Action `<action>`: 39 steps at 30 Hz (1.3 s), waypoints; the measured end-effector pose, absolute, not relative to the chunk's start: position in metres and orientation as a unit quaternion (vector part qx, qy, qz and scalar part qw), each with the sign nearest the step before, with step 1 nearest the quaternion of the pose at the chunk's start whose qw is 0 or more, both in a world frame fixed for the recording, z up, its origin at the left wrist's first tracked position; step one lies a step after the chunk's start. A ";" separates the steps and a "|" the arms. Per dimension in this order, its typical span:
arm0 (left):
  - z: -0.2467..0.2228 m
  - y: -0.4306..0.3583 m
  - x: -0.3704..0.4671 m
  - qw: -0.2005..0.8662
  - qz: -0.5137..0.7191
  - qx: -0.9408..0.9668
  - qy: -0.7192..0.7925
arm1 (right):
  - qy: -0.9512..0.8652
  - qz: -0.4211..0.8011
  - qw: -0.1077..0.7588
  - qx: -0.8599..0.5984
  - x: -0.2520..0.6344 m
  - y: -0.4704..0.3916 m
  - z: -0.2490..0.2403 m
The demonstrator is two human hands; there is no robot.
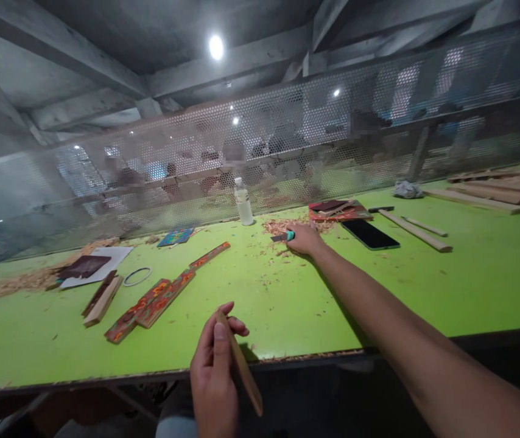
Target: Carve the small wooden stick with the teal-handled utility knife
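My left hand [218, 359] is closed around a thin flat strip of wood [244, 371], held tilted at the table's front edge with the thumb on its face. Farther off, my right hand [304, 238] reaches across the green table [287, 304] and is closed on a knife with a teal handle [290, 235]. Its short dark blade points left over a pile of wood shavings [282, 226]. A black phone [369, 234] lies to the right of that hand. Behind the hand is a red patterned board [340, 210] with dark pieces and sticks on top.
A clear bottle [243, 204] stands near the perforated metal screen [196, 158]. Painted strips [166, 298], a white ring [137, 277], wood pieces [103, 301] and a white sheet [118, 258] lie to the left. A hammer [418, 230] and wooden lengths [474, 199] are at the right.
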State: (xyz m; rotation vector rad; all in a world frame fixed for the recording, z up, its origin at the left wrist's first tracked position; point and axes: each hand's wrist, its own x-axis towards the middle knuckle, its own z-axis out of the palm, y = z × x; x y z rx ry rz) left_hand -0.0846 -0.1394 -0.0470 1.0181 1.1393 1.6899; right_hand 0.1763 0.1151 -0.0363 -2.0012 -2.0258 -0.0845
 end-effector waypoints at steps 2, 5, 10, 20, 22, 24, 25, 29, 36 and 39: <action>-0.050 -0.139 -0.086 0.423 0.672 0.405 0.453 | -0.703 -0.025 0.141 -0.696 0.178 0.116 -0.036; -0.051 -0.138 -0.086 0.428 0.670 0.404 0.453 | -0.704 -0.021 0.138 -0.696 0.180 0.116 -0.034; -0.048 -0.136 -0.086 0.422 0.671 0.410 0.451 | -0.713 -0.028 0.146 -0.685 0.181 0.110 -0.025; -0.042 -0.142 -0.070 0.474 0.675 0.398 0.400 | -0.823 -0.045 0.141 -0.548 0.144 0.063 -0.004; -0.038 -0.144 -0.065 0.460 0.671 0.392 0.428 | -0.855 -0.029 0.131 -0.500 0.118 0.047 -0.009; -0.037 -0.145 -0.061 0.454 0.667 0.390 0.443 | -0.881 -0.015 0.131 -0.454 0.094 0.030 -0.015; -0.037 -0.145 -0.061 0.456 0.667 0.388 0.443 | -0.889 -0.010 0.135 -0.437 0.084 0.023 -0.017; -0.039 -0.146 -0.060 0.474 0.674 0.367 0.431 | -0.903 0.008 0.172 -0.395 0.071 0.004 -0.020; -0.041 -0.153 -0.056 0.477 0.654 0.371 0.455 | -0.914 0.062 0.234 -0.324 0.083 -0.009 -0.015; -0.038 -0.157 -0.056 0.455 0.646 0.374 0.486 | -0.923 0.089 0.241 -0.288 0.076 -0.021 -0.015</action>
